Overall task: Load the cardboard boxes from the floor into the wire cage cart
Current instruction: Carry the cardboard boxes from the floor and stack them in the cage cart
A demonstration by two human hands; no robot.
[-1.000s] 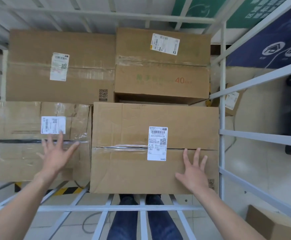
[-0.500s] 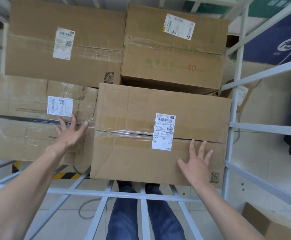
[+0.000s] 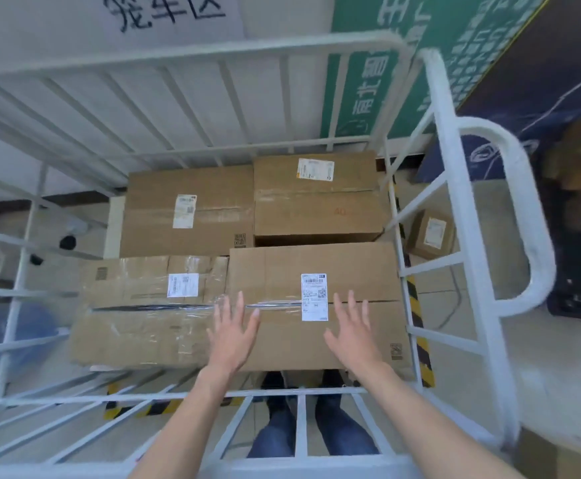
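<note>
Several cardboard boxes lie flat inside the white wire cage cart (image 3: pixel 444 140). The near right box (image 3: pixel 282 267) carries a white label. Both of my hands are spread over it with straight fingers: my left hand (image 3: pixel 234 333) over its left edge, my right hand (image 3: pixel 353 331) right of the label. Whether the palms touch the cardboard I cannot tell. A taped, wrinkled box (image 3: pixel 137 326) lies to its left. Two more boxes fill the back row, one at the left (image 3: pixel 185 216) and one at the right (image 3: pixel 316 205).
A small labelled box (image 3: pixel 430 233) sits on the floor outside the cart's right side. Another cardboard box (image 3: pixel 558 458) shows at the bottom right corner. Yellow-black floor tape (image 3: pixel 420 340) runs under the cart. My legs show through the near bars.
The view has pulled up and back, showing the cart's top rails. My left hand has moved right from the taped box to the near right box. My right hand stays over that box.
</note>
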